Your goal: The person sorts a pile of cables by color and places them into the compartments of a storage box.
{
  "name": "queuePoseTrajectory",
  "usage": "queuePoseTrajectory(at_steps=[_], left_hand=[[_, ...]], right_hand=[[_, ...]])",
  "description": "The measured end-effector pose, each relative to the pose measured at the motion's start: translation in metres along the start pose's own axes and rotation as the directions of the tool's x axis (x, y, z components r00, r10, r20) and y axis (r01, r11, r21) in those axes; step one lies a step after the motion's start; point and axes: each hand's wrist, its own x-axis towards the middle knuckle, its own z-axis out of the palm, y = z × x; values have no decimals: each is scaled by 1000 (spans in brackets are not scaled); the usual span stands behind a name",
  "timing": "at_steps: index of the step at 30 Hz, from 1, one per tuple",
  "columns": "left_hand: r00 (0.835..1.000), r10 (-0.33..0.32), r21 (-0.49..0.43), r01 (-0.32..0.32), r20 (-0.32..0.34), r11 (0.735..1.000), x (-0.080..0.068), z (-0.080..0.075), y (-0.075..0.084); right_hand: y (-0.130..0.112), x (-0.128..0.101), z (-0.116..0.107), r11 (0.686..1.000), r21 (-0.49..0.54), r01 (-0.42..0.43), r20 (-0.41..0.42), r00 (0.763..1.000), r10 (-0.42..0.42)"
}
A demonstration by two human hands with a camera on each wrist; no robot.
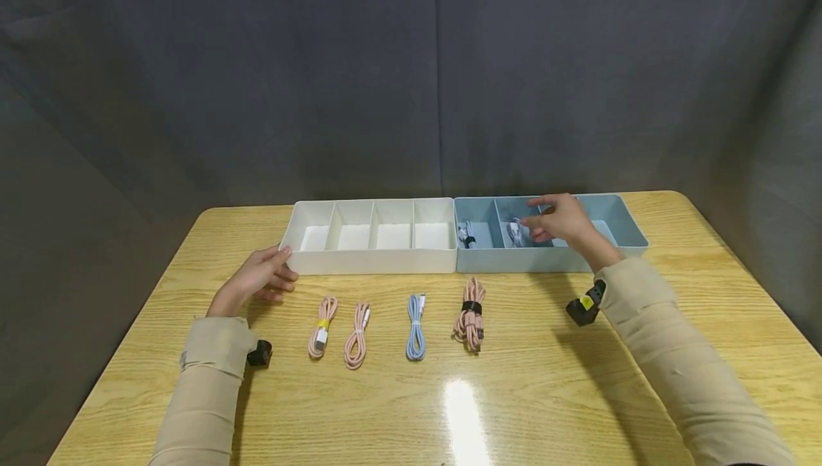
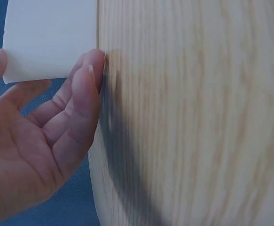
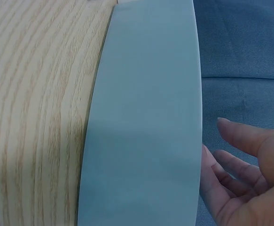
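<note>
My left hand point(image 1: 260, 275) is at the front left corner of the white divided box point(image 1: 372, 262). Its thumb touches the corner, and the other fingers lie loosely bent beside the end wall point(image 2: 52, 40). My right hand point(image 1: 557, 220) hovers over the middle of the blue divided box point(image 1: 514, 260), thumb and index finger apart with nothing between them. Near those fingertips, a pale coiled cable point(image 1: 514, 232) lies in the second compartment from the left. Another pale cable point(image 1: 469, 235) with a dark strap lies in the leftmost one. The blue front wall point(image 3: 144, 113) partly hides the right fingers.
In front of the boxes on the wooden table point(image 1: 385, 409) lie a pink cable point(image 1: 323, 325) with a yellow tie, a second pink cable point(image 1: 356, 337), a blue cable point(image 1: 416, 330) and a thicker pink cable bundle point(image 1: 472, 315) with a black strap. A dark curtain point(image 1: 321, 80) hangs behind.
</note>
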Motion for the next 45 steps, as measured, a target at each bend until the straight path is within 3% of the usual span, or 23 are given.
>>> queuePoseTrajectory(at_steps=[23, 45], left_hand=[[1000, 11, -10, -11, 3, 1000, 2, -1, 0], [1000, 7, -9, -7, 4, 1000, 3, 0, -1]], right_hand=[[-5, -21, 2, 998, 62, -11, 19, 1000, 10], [-15, -48, 27, 986, 132, 101, 84, 990, -112]])
